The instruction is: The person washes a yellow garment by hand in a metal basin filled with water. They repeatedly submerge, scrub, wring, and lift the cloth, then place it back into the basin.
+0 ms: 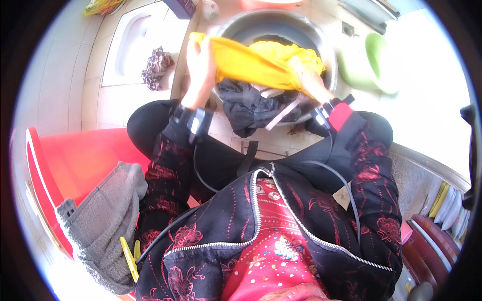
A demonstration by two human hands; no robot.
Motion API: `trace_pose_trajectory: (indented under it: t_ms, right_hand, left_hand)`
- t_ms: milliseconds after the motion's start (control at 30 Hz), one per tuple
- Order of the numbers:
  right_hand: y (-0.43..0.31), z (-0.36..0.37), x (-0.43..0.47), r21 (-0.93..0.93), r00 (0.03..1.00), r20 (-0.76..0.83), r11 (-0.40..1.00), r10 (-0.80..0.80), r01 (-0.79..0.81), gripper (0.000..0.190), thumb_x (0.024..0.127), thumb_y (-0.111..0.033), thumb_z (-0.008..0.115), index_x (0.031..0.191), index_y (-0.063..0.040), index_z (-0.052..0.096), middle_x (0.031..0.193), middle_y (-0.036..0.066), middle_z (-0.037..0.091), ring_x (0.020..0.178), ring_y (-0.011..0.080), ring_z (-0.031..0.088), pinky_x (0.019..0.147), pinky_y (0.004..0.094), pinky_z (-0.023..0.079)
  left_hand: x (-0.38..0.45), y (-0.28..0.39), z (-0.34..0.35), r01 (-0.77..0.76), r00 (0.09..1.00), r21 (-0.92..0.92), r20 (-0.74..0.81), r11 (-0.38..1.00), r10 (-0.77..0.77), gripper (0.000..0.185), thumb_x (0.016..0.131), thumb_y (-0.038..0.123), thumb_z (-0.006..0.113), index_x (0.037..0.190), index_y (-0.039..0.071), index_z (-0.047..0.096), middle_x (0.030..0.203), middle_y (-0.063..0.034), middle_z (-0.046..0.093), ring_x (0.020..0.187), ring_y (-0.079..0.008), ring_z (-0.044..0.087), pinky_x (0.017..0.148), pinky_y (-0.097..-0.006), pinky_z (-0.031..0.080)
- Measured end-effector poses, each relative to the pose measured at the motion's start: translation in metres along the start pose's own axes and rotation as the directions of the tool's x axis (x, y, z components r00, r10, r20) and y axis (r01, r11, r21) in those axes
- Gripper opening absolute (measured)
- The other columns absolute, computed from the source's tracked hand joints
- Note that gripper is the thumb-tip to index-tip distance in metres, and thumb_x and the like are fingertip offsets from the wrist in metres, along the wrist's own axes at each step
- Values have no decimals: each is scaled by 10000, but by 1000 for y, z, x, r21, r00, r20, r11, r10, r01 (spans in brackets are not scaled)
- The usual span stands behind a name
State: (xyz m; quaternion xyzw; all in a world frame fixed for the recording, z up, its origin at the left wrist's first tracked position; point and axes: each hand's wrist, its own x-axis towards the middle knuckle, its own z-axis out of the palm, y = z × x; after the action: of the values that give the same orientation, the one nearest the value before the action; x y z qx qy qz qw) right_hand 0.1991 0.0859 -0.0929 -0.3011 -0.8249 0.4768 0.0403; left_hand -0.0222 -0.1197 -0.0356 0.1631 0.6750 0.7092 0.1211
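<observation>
A yellow cloth garment [248,66] is stretched between my two hands above a large metal basin [329,49]. My left hand [201,66] grips its raised left end, beyond the basin's left rim. On the right, my right hand [310,79] holds the bunched part, over the basin. Beneath the yellow cloth, dark wet-looking clothes [248,103] fill the near side of the basin and hang over its front rim. A pale pink strap [284,113] lies across them. Water [263,32] shows at the far side. My fingertips are partly blurred and hidden by the cloth.
A green plastic basin [376,64] stands to the right. At the left, a leopard-print cloth [156,67] lies beside a white squat toilet [130,45]. A red tub [90,161] with a grey towel [105,225] over it is near my left elbow. A white bottle [210,9] stands behind.
</observation>
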Motion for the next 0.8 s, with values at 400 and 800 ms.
trace_pose_trajectory:
  t_ms: [400, 800]
  right_hand:
    - [-35, 95, -54, -396, 826, 560, 896, 65, 198, 491, 898, -451, 562, 862, 38, 559, 658, 191, 612, 625, 337, 639, 567, 428, 485]
    - [-120, -94, 4, -268, 883, 457, 931, -103, 248, 665, 672, -153, 821, 1257, -18, 535, 1220, 106, 578, 1142, 204, 520, 981, 318, 401]
  left_hand:
    - [31, 15, 58, -287, 863, 230, 484, 930, 147, 304, 979, 239, 528, 1214, 47, 515, 1050, -40, 605, 966, -111, 572, 843, -244, 472]
    - [-1, 94, 80, 61, 698, -189, 710, 980, 93, 397, 957, 280, 550, 1294, 77, 505, 1209, -67, 584, 1107, -168, 562, 950, -297, 452]
